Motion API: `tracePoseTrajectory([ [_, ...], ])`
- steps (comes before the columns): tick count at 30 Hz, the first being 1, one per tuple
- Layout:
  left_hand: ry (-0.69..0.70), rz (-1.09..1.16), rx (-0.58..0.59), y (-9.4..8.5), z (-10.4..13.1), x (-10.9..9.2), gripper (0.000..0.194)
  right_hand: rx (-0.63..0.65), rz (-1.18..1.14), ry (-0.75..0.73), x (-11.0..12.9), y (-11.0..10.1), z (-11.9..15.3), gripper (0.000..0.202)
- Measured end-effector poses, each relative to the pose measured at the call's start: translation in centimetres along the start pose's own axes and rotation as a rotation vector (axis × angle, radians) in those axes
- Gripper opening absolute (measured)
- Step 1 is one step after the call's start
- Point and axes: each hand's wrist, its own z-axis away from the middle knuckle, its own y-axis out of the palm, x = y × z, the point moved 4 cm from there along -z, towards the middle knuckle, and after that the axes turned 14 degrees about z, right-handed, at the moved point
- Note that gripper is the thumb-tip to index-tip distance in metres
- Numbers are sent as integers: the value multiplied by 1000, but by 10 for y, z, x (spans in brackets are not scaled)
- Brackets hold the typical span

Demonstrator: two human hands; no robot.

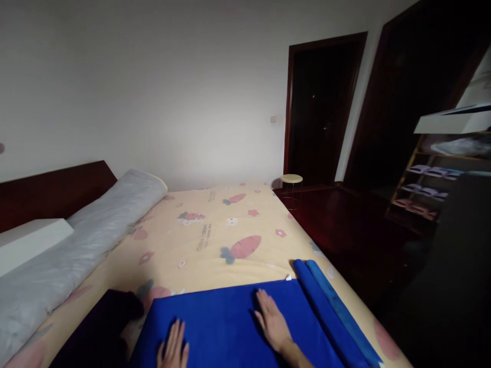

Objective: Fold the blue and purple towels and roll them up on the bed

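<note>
Lying across the near part of the bed, a smooth blue cloth has both of the person's hands over it. The left hand is by the cloth's left side, at the near edge of view; the right hand is farther in, right of the middle. Each is flat with fingers straight, grasping nothing; how hard either presses, I cannot tell.

What matters is off to the right: a dark blue roll and a lighter blue roll lie side by side, their long axes slanting from far left to near right. The right hand is clearly the nearer to them, yet apart from both. Whether the rolls join the flat cloth is hard to say. A small white tag shows at the cloth's far right, while some dark fabric lies to its left.
</note>
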Motion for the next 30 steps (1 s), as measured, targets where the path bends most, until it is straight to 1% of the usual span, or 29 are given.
tracePoseTrajectory([
  [2, 79, 31, 169, 23, -21, -54, 54, 118, -85, -108, 51, 9, -3, 55],
  [3, 113, 52, 232, 34, -30, -80, 58, 178, -116, -140, 72, 13, -6, 55],
  [4, 133, 73, 284, 46, -37, -102, 63, 236, -135, -149, 88, 17, -9, 56],
  [5, 139, 92, 329, 57, -42, -120, 67, 282, -147, -140, 99, 19, -12, 58],
  [6, 151, 115, 377, 67, -45, -133, 68, 316, -153, -123, 105, 20, -15, 60],
  [7, 154, 130, 417, 75, -48, -141, 68, 334, -157, -110, 107, 19, -18, 60],
  [9, 149, 139, 465, 85, -52, -145, 63, 330, -168, -124, 103, 16, -22, 57],
  [12, 139, 123, 457, 89, -63, -140, 54, 288, -158, -173, 92, 10, -28, 53],
  [16, 135, 109, 457, 89, -81, -138, 53, 290, -87, -121, 83, 14, -40, 53],
  [18, 127, 108, 445, 87, -90, -135, 53, 301, -78, -139, 79, 18, -44, 54],
  [20, 98, 106, 430, 80, -96, -123, 52, 304, -69, -144, 68, 18, -47, 55],
  [21, 76, 99, 426, 75, -98, -113, 52, 306, -56, -122, 58, 16, -47, 56],
  [23, 26, 69, 417, 63, -100, -86, 52, 317, -14, -40, 31, 12, -45, 58],
  [27, -108, -49, 352, 35, -102, -14, 53, 332, 76, 102, -28, 2, -36, 62],
  [29, -181, -95, 338, 25, -103, 15, 55, 316, 108, 140, -48, -2, -32, 63],
  [30, -201, -110, 335, 22, -103, 23, 56, 304, 118, 151, -52, -4, -31, 63],
])
